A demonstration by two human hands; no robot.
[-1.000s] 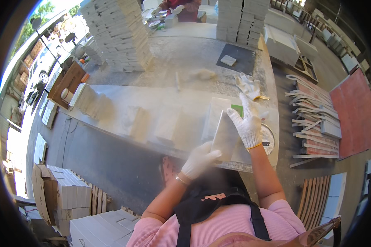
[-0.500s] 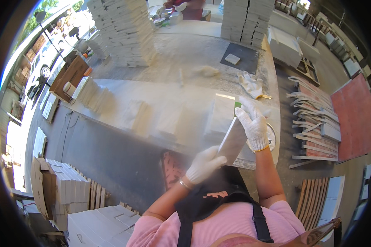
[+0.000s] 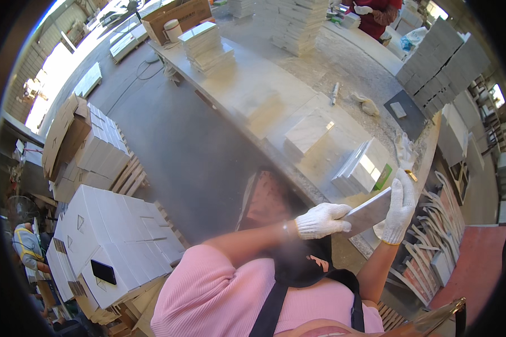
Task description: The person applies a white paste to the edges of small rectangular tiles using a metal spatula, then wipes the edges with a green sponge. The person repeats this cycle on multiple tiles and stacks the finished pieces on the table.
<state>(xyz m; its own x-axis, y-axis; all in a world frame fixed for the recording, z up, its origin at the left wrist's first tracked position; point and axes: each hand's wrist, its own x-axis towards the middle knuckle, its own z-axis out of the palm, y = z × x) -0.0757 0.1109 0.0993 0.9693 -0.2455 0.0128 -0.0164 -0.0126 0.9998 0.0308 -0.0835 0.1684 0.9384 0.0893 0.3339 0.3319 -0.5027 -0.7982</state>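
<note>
Since before: both gloved hands have drawn the tile back off the tabletop toward the body, and the view has swung left over the floor.
Left hand (image 3: 322, 220): forearm reaches across the chest, white-gloved fingers curled shut over the near lower end of the tile (image 3: 370, 211).
Right hand (image 3: 398, 209): raised upright, palm and fingers pressed against the tile's far upper end (so the grip is two-handed, clamped on the tile).
Tile: a thin grey slab, tilted, held in the air between the two hands, just short of the tabletop (image 3: 275, 84) edge.
Beyond the grip: a leaning row of pale tiles (image 3: 361, 168) on the tabletop, with a green block (image 3: 384, 177) beside it.
Edges: the tabletop's long front edge runs diagonally just ahead of the grip.
Open room: bare grey floor (image 3: 185, 151) to the left of the grip; white boxes (image 3: 112, 224) stacked farther left, wooden racks (image 3: 433, 258) crowd the right.
</note>
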